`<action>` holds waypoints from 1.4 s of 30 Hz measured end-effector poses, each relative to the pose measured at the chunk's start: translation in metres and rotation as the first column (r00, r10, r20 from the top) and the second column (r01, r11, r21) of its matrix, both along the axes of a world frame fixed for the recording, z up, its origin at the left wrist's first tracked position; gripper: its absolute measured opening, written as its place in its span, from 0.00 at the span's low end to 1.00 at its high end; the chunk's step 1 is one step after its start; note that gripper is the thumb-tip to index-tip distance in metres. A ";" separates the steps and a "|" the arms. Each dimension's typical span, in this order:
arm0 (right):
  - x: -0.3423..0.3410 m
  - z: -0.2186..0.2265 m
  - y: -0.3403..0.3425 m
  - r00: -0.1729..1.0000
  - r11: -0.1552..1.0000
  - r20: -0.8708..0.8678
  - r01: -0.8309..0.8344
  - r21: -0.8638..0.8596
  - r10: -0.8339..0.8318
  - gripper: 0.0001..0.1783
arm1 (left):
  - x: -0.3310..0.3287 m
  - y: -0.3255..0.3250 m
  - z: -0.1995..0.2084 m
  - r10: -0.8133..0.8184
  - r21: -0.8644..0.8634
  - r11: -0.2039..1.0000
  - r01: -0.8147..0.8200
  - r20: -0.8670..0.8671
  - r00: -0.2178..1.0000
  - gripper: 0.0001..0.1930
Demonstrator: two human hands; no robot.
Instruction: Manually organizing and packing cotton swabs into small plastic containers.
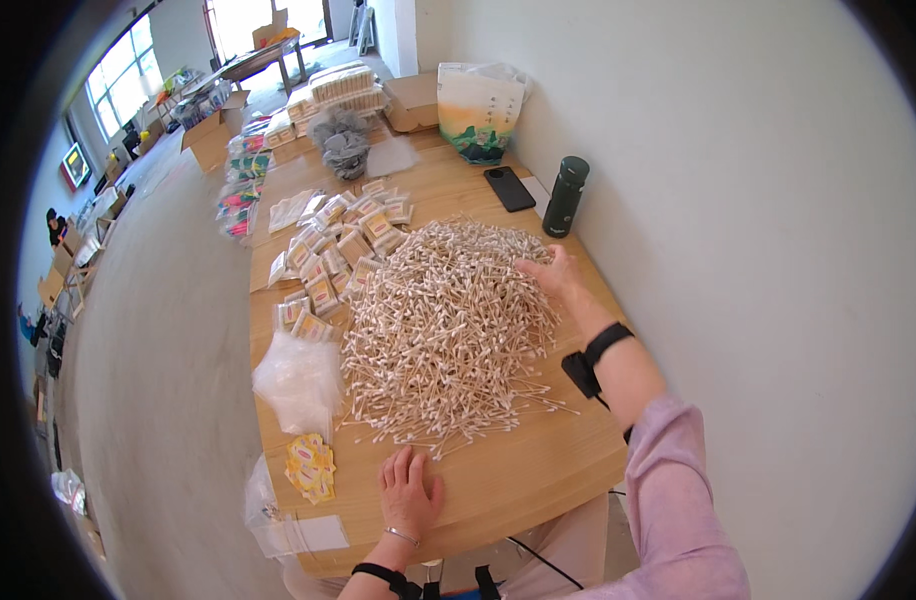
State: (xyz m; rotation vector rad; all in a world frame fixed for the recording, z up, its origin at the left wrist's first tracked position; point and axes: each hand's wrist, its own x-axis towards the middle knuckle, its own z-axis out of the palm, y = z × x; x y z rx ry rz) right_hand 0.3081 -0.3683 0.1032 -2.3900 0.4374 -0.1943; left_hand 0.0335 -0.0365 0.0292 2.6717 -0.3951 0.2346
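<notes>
A large heap of cotton swabs (448,330) with pale wooden sticks and white tips covers the middle of the table. At the heap's far right edge my right hand (556,274) touches the swabs, its thumb and fingers apart. My left hand (408,492) lies flat with fingers stretched on the bare wood, just in front of the near edge of the pile. Nothing shows in it. Beyond the heap to the left is a jumble of small filled clear packets (343,250) with yellowish labels. Clear plastic bags (298,375) and loose yellow printed cards (311,468) lie left of the swabs.
A dark green bottle (566,197) stands near the wall, beside a black phone (509,189). Behind them is a printed bag (481,115). Stacked white packs (343,85), a grey plastic bundle (341,140) and a cardboard box (413,102) occupy the far end of the wooden table (538,460).
</notes>
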 end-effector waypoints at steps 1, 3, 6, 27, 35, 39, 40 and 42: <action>0.017 -0.003 0.000 0.997 0.998 -0.053 0.063 0.001 -0.063 0.49 | 0.003 -0.001 0.003 -0.006 0.008 1.000 0.006 -0.004 1.000 0.25; 0.040 -0.016 0.011 0.985 0.993 -0.131 0.118 0.009 -0.116 0.55 | 0.000 0.002 0.003 0.014 -0.007 1.000 -0.014 -0.043 0.999 0.25; 0.063 -0.035 0.032 0.965 0.996 -0.245 0.084 -0.039 -0.091 0.62 | 0.002 0.000 0.003 0.016 -0.007 1.000 -0.016 -0.028 0.999 0.25; -0.038 0.040 0.146 0.704 0.749 0.297 -0.508 -0.425 0.645 0.26 | 0.005 -0.004 -0.012 0.021 -0.115 0.993 -0.009 0.108 0.994 0.23; -0.031 0.071 0.258 0.558 0.330 -0.340 -0.776 -0.538 0.757 0.39 | -0.011 0.021 -0.013 0.089 -0.119 0.989 -0.087 0.015 0.996 0.24; 0.046 0.074 0.277 0.589 0.509 -0.453 -0.808 -0.298 0.669 0.32 | -0.006 0.003 -0.035 -0.004 -0.183 0.983 -0.004 -0.043 0.999 0.22; 0.062 0.056 0.267 0.681 0.588 -0.318 -0.731 -0.348 0.659 0.31 | -0.009 -0.004 -0.038 0.009 -0.192 0.981 -0.007 0.009 1.000 0.22; 0.086 0.019 0.260 0.778 0.685 -0.261 -0.628 -0.369 0.572 0.39 | -0.010 -0.004 -0.015 0.004 -0.148 0.989 -0.002 0.012 1.000 0.20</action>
